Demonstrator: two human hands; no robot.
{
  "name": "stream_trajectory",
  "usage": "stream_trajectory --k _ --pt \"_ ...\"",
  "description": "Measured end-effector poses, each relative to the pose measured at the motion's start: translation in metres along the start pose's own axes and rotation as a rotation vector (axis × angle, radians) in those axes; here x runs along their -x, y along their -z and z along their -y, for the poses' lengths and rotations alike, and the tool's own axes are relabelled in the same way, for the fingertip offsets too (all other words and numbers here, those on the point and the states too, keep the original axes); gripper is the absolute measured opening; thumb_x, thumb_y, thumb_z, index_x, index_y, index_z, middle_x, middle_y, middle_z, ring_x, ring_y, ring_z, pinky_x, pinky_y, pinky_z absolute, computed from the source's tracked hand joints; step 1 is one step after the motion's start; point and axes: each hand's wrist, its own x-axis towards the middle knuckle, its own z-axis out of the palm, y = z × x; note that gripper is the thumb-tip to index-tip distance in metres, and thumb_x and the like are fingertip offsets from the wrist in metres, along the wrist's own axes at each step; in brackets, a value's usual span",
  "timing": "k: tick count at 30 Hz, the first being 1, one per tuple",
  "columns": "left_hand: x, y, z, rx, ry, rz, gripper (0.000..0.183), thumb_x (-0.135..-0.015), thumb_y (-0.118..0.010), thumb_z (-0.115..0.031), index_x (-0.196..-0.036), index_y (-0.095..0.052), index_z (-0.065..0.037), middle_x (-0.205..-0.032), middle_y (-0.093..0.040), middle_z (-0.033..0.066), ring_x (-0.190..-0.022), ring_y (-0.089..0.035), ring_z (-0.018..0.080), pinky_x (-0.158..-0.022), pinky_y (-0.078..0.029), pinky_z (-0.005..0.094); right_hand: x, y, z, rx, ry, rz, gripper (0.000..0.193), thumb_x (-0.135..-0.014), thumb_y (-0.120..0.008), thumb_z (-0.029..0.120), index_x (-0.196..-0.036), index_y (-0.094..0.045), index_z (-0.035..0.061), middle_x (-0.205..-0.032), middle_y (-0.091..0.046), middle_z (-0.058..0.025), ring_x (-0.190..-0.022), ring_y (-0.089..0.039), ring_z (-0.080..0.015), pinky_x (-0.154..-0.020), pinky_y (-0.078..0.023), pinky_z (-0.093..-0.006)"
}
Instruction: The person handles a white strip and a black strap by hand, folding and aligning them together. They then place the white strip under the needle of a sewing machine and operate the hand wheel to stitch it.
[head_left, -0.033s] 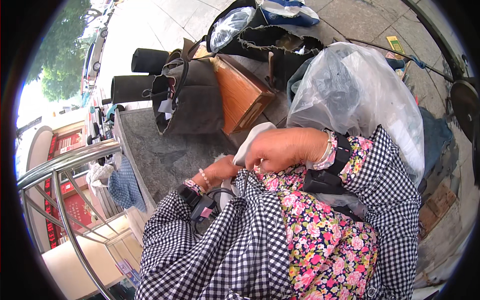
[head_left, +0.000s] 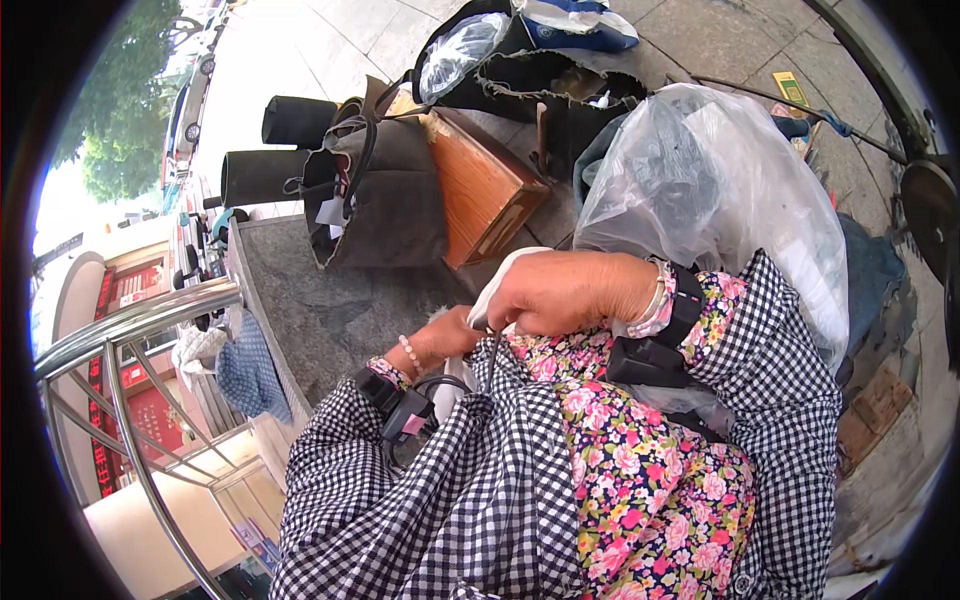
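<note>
My left hand, wearing a bead bracelet, is closed on a pale white piece with a rounded end, just above my lap. My right hand curls over the same piece from the other side, with thumb and fingers pinched together. A thin dark rod runs down from below my right fingertips; whether they grip it is hidden. More white material shows under my left wrist, partly covered by a dark cable. The checked apron lies over my lap beneath both hands.
Ahead stand a dark bag, an orange-brown wooden box and a ragged black bag. To the right is a large clear plastic bag. A metal railing and a blue cloth are at the left.
The white piece has tilted slightly, its rounded end moving a little. The fingers of my right hand have shifted slightly downward around it. The surroundings look the same.
</note>
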Motion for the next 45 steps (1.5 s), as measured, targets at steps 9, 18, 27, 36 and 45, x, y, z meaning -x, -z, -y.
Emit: stream_trajectory --k 9,18,27,36,45 --pt "-0.043 -0.013 0.015 0.327 -0.156 -0.054 0.034 -0.072 -0.061 -0.005 -0.105 -0.054 -0.003 -0.103 -0.057 0.0042 -0.089 -0.056 0.0144 -0.077 -0.045 0.0288 -0.009 0.003 -0.006 -0.105 -0.018 -0.393 0.012 -0.072 -0.055 0.006 -0.081 -0.061 0.0008 -0.071 -0.061 -0.0143 -0.069 -0.061 -0.0288 -0.062 -0.046 -0.0347" --pt "-0.090 -0.021 0.029 -0.075 -0.204 -0.068 0.029 -0.074 -0.063 -0.013 -0.101 -0.057 -0.004 -0.092 -0.060 0.0054 -0.082 -0.058 0.0153 -0.071 -0.047 0.0284 -0.006 0.001 -0.011 -0.055 -0.032 -0.391 0.013 -0.070 -0.054 0.004 -0.080 -0.061 0.0005 -0.073 -0.062 -0.0135 -0.070 -0.061 -0.0282 -0.065 -0.047 -0.0342" --pt "-0.094 0.013 0.102 -0.520 -0.264 -0.092 0.029 -0.075 -0.063 -0.019 -0.099 -0.058 -0.004 -0.086 -0.062 0.0064 -0.079 -0.059 0.0163 -0.069 -0.047 0.0278 -0.004 0.005 -0.008 -0.021 -0.069 -0.317 0.012 -0.070 -0.056 0.006 -0.080 -0.061 0.0022 -0.072 -0.061 -0.0134 -0.071 -0.061 -0.0285 -0.064 -0.046 -0.0360" --pt "0.010 0.042 0.082 -0.099 0.064 0.099 0.029 -0.074 -0.062 -0.026 -0.091 -0.057 -0.002 -0.066 -0.058 0.0073 -0.063 -0.058 0.0166 -0.058 -0.046 0.0255 -0.006 0.006 -0.006 0.009 -0.097 -0.294 0.014 -0.069 -0.057 0.008 -0.081 -0.061 0.0033 -0.074 -0.062 -0.0128 -0.072 -0.060 -0.0293 -0.065 -0.046 -0.0374" --pt "0.079 0.043 -0.077 0.454 -0.137 0.359 0.028 -0.065 -0.061 -0.015 -0.085 -0.053 0.004 -0.063 -0.054 0.0113 -0.048 -0.051 0.0137 -0.044 -0.041 0.0229 -0.001 0.003 0.010 -0.234 0.201 -0.221 0.034 -0.065 -0.061 0.009 -0.098 -0.058 0.0015 -0.084 -0.060 -0.0141 -0.073 -0.059 -0.0277 -0.066 -0.047 -0.0361"
